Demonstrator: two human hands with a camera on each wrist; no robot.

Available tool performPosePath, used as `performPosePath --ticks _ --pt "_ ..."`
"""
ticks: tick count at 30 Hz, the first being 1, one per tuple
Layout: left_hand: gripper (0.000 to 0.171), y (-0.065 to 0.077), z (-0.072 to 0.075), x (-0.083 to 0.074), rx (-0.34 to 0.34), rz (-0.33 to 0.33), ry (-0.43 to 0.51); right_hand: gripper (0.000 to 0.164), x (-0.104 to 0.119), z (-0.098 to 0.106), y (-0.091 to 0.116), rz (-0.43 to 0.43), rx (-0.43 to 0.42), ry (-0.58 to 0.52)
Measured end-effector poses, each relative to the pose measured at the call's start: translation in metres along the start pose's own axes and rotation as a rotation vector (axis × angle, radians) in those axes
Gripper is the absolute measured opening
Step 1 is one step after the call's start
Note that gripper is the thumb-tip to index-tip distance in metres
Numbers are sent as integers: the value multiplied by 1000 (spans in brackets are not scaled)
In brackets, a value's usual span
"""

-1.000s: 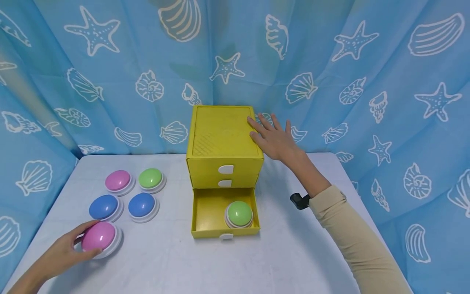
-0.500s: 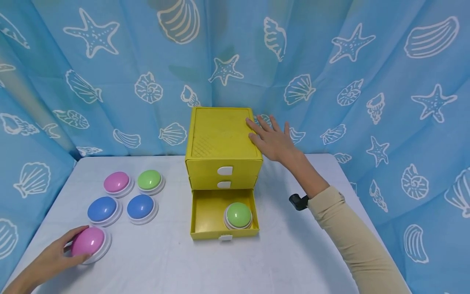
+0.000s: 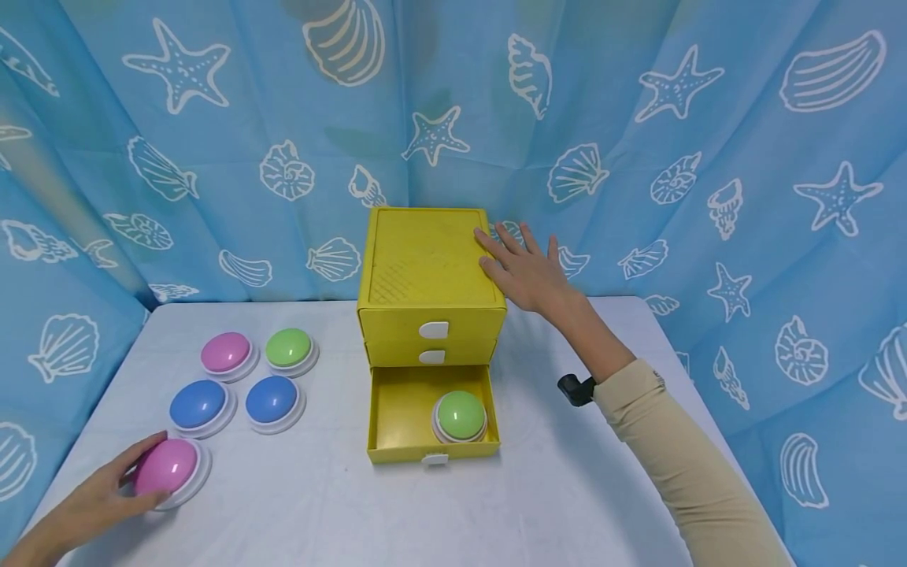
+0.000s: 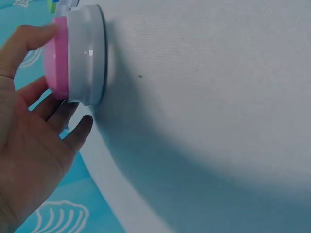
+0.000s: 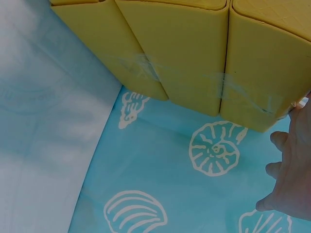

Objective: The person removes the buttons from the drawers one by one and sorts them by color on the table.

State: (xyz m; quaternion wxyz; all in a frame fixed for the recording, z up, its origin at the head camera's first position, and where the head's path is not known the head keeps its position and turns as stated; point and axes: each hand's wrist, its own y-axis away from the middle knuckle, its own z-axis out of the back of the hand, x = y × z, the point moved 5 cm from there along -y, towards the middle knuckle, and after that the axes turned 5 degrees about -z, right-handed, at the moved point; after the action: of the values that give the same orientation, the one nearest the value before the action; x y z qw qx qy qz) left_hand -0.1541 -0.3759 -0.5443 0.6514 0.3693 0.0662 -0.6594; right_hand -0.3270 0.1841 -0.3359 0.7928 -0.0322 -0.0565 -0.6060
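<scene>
At the table's left front, a pink domed push button (image 3: pixel 166 466) with a white base sits on the cloth. My left hand (image 3: pixel 99 496) grips it, thumb on one side and fingers on the other; in the left wrist view its base (image 4: pixel 87 56) appears to touch the cloth. My right hand (image 3: pixel 527 272) rests with spread fingers on the top right edge of a yellow drawer cabinet (image 3: pixel 432 260). The cabinet's bottom drawer (image 3: pixel 397 453) is pulled out and holds a green push button (image 3: pixel 460 415) on its right side. In the right wrist view, the cabinet's side (image 5: pixel 180 53) fills the top.
Beyond the left hand stand two blue push buttons, one on the left (image 3: pixel 197 404) and one on the right (image 3: pixel 272 399). Behind them are another pink button (image 3: pixel 225 352) and another green button (image 3: pixel 288 347). A blue shell-patterned curtain (image 3: pixel 453 79) hangs around the white-covered table (image 3: pixel 319 504).
My left hand has moved the pink push button a little left and nearer the front, away from the blue one. My right hand stays on the cabinet.
</scene>
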Motion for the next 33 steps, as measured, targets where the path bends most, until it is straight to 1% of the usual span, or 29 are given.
performPosePath --ticks 3,4,5,7,8,10,13,14,16,19,22,24,29,33 --pt "105 7 8 -17 -47 -14 -25 58 0 0 0 -2 0 -2" --pt "100 10 13 -24 -63 -23 -37 58 0 0 0 -2 -1 -2" --pt "98 13 17 -33 -82 -15 -55 58 0 -1 0 -2 0 -3" --pt "92 18 25 -51 -110 -36 -70 58 1 -1 -1 1 4 -5" --pt "91 19 28 -59 -107 -47 -72 58 1 -1 -1 2 5 -4" --pt "89 23 31 -75 -125 -65 -83 58 1 -1 -1 3 7 -4" --pt "86 24 31 -98 -148 -123 -74 58 1 -1 -1 4 9 0" --pt "86 23 31 -106 -151 -132 -65 58 1 -1 -1 4 10 3" --pt "84 22 27 -122 -165 -178 -56 58 0 -1 -1 1 9 8" --pt "82 18 19 -149 -180 -251 -42 58 0 -1 -1 1 8 14" --pt "76 16 8 -175 -190 -350 -2 58 -1 -1 -2 1 6 10" --pt "71 14 1 -193 -199 -429 26 57 0 -1 -2 3 7 5" --pt "60 3 -16 -229 -177 -586 65 57 0 -1 -2 2 1 7" --pt "53 -9 -29 -253 -142 -684 83 57 0 -2 -2 1 -1 11"
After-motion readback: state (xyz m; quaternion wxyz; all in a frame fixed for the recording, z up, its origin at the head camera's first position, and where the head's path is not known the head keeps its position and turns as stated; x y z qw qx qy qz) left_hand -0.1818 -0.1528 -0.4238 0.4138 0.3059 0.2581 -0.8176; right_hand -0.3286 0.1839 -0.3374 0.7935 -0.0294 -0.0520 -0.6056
